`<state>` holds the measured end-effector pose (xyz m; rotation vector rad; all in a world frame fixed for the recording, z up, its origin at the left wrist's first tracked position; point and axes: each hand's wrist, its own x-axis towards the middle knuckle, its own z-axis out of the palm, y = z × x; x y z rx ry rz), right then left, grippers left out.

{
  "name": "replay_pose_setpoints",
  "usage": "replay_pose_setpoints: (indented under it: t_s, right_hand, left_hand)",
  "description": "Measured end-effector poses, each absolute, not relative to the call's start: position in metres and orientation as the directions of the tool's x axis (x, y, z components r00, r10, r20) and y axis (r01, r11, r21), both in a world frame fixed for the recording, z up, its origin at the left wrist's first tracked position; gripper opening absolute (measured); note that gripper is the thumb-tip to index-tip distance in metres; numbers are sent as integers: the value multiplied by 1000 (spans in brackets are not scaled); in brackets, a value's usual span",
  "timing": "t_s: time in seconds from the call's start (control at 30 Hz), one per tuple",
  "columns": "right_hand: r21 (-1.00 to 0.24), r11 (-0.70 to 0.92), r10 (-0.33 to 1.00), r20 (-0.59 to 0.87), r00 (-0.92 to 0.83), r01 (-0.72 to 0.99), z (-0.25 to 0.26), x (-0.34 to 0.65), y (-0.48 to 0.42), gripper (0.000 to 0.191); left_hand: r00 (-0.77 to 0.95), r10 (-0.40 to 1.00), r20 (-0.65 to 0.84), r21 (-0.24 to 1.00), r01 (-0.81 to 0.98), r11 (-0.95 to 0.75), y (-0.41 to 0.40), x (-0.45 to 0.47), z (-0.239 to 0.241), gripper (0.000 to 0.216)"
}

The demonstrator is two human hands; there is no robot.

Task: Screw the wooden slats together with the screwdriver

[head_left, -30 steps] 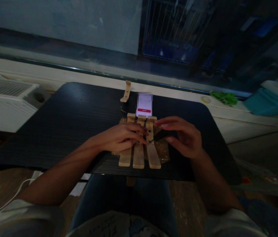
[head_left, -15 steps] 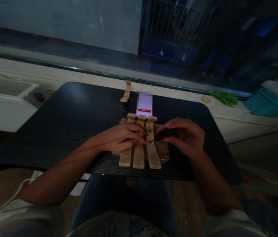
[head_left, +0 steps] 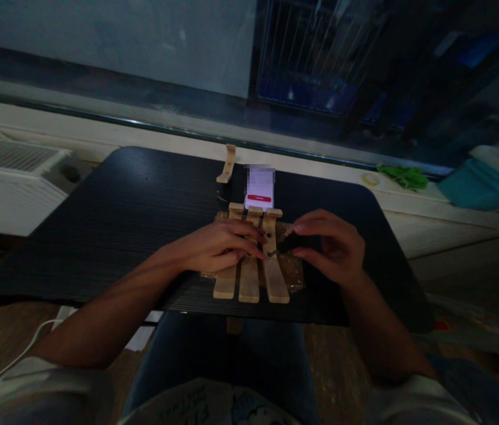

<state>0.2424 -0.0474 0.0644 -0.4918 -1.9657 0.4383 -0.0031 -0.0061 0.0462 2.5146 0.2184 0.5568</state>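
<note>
Three pale wooden hooks with upturned far ends lie side by side: a left hook (head_left: 226, 284), a middle hook (head_left: 249, 282) and a right hook (head_left: 276, 282). My left hand (head_left: 218, 245) reaches across the left and middle ones, its fingertips gripping the right hook's left edge. A hole shows in that right hook, with a small dark piece (head_left: 272, 254) below it, too dim to name. Just right of it hovers my right hand (head_left: 335, 245), thumb and forefinger apart, nothing clearly visible between them. Beneath the hooks is a brown, shiny plastic-wrapped slab (head_left: 294, 274).
The black table (head_left: 143, 212) carries a lit phone (head_left: 260, 186) beyond the hooks. Another wooden hook (head_left: 228, 165) and a small thin item (head_left: 221, 197) lie left of it. On the sill are a green cloth (head_left: 404, 176) and a teal container (head_left: 475, 183); a radiator (head_left: 14, 177) stands left.
My right hand has shifted very slightly, its forefinger a touch farther right from the right hook. My left hand and the wooden hooks have stayed in place.
</note>
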Motion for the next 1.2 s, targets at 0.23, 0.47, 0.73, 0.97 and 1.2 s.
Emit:
replay_pose_setpoints:
  t_s: [0.23, 0.47, 0.73, 0.97, 1.2]
  right_hand:
    - [-696, 718, 616, 624, -480, 16, 68, 250, -53, 44]
    - [-717, 695, 672, 619, -406, 59, 64, 251, -53, 44]
    - [-614, 781, 604, 699, -383, 111, 66, 248, -48, 39]
    - [-555, 825, 555, 761, -335, 105, 66, 243, -45, 44]
    - [-535, 829, 554, 745, -371, 162, 63, 244, -46, 38]
  left_hand:
    - [904, 264, 335, 565, 32, -825, -7, -2, 48, 41]
    - [903, 265, 339, 555, 36, -831, -6, -3, 46, 41]
    - [902, 259, 344, 548, 31, -836, -6, -3, 46, 40]
    - [899, 261, 353, 547, 28, -837, -7, -2, 47, 41]
    - [900, 267, 344, 556, 34, -831, -7, -3, 46, 42]
